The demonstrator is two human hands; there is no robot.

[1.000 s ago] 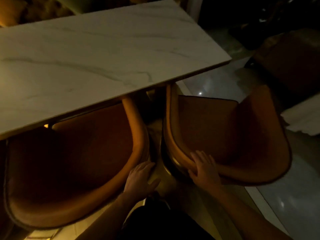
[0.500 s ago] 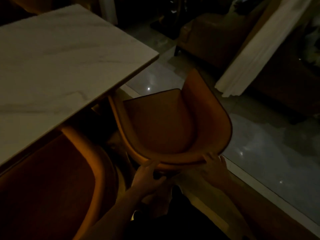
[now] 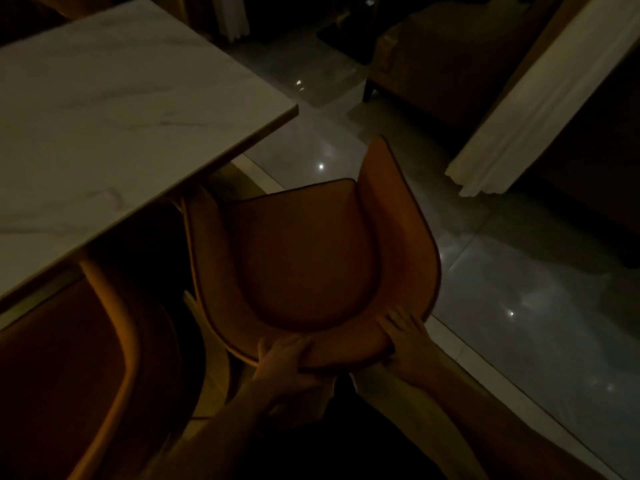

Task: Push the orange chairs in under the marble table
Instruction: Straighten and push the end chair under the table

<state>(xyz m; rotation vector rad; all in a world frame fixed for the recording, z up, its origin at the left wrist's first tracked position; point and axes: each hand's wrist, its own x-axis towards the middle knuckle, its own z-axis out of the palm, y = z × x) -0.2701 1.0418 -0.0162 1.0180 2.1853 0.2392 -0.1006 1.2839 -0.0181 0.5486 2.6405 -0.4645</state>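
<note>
Left hand point(image 3: 289, 358) and right hand point(image 3: 405, 336) both grip the near backrest rim of the right orange chair point(image 3: 304, 258), beside the marble surface point(image 3: 104, 126).

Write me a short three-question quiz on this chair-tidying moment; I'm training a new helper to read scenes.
1. True or false: both hands grip the backrest rim of the right orange chair.
2. Which chair sits further under the marble table: (a) right orange chair, (b) left orange chair?
3. Fill in: the right chair's seat lies mostly ___ the tabletop's edge.

Key:
1. True: left hand and right hand both hold the rim.
2. b
3. outside
</note>
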